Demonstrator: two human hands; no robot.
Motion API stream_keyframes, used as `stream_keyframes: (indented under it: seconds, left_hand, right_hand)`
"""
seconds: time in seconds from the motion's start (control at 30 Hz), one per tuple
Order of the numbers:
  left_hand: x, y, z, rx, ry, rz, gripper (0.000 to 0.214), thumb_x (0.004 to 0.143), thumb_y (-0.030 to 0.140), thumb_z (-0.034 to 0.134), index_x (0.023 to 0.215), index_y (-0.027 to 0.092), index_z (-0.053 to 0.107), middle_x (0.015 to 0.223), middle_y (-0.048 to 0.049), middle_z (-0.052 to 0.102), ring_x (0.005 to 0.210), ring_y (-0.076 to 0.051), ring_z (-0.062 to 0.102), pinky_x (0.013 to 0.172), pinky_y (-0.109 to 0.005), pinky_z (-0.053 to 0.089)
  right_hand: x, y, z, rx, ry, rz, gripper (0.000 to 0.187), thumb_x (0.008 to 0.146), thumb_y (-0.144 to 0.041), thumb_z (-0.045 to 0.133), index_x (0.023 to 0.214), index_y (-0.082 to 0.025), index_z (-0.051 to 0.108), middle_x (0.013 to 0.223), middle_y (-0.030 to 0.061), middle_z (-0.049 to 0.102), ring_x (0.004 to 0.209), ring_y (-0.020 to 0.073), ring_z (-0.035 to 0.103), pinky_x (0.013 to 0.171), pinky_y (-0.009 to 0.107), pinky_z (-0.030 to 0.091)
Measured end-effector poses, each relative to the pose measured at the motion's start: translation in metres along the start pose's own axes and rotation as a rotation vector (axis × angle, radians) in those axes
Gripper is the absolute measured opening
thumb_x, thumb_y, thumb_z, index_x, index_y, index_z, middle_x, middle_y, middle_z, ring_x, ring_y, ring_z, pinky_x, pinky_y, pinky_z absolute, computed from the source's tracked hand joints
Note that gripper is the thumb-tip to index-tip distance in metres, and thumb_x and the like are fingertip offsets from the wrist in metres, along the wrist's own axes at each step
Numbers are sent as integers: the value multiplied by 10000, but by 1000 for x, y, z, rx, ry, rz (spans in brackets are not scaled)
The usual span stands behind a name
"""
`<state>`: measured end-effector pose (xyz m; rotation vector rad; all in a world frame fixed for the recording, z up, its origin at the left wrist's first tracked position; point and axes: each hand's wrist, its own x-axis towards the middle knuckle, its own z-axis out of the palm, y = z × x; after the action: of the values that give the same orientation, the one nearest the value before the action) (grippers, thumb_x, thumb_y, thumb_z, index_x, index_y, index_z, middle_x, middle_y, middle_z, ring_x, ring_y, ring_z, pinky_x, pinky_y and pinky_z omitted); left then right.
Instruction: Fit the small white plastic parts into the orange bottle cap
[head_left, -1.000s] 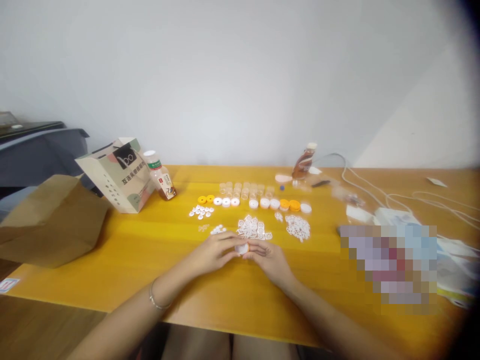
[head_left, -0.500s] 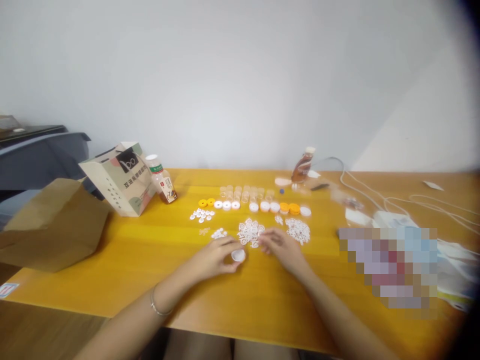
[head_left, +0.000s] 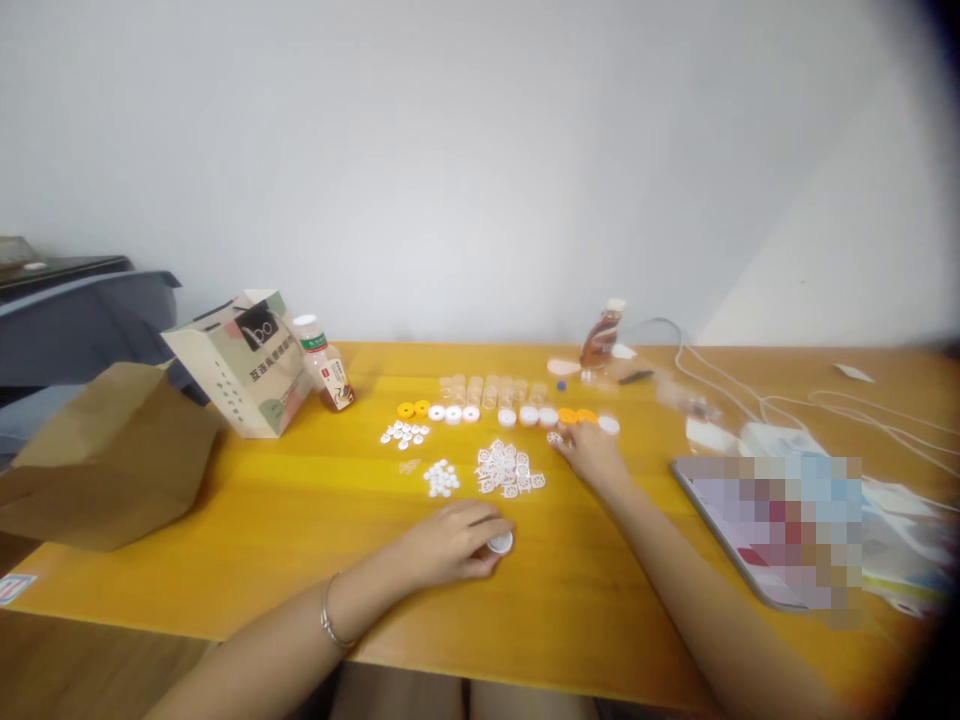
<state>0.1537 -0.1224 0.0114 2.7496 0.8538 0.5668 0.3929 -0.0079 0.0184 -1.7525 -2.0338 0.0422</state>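
Note:
Near the front of the table, my left hand (head_left: 461, 543) is closed around a small white round cup (head_left: 500, 543), its open side facing up. My right hand (head_left: 594, 455) reaches farther out, its thumb and fingertips pinched at the small white openwork pieces (head_left: 554, 438); blur leaves the grip hard to see. It covers a spot where more such pieces lay. Between the hands lies a heap of white openwork pieces (head_left: 506, 470). Left of that heap are small white round pieces (head_left: 441, 478), and white discs (head_left: 405, 433) lie behind them.
A row of white caps (head_left: 453, 413) and yellow caps (head_left: 406, 410) crosses the table, with clear cups (head_left: 491, 390) behind. Bottles (head_left: 326, 365) (head_left: 602, 335) stand farther back. A paper bag (head_left: 255, 370) is left, a tablet (head_left: 720, 530) right, and cables (head_left: 720, 370) behind it.
My right hand has moved right and away from me, from the middle heap to the small pieces. My left hand, with the white cup, has come slightly nearer and to the right.

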Motion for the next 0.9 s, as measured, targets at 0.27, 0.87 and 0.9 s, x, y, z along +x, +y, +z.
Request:
stream_keyframes:
  seconds: [0.27,0.87,0.9]
  left_hand:
    - [0,1,-12,-5,54,-23,345,800,325,475,1130,224,471,1086,-44,563,975,-178,511,851,-329,368]
    - [42,-79,-1,85,128,-171,206,810,193,457,959,198,601,960,-61,617,928,-188,540,834,-314,380]
    - [42,-80,1,51,148,-183,199,801,186,465,937,193,610,951,-63,621,920,-189,544,834,-315,381]
  right_hand:
    - [-3,-8,-7,61,-9,-10,141,722,-256,520,604,-179,532,688,59,583,670,188,541,590,274,373]
    - [-40,-60,27,1440,-125,411,255,545,-330,714,698,-181,575,656,-9,656,615,118,612,682,267,488]
    - [-40,-60,27,1448,-130,417,255,542,-324,719,697,-180,577,648,-10,655,612,118,612,682,266,488]
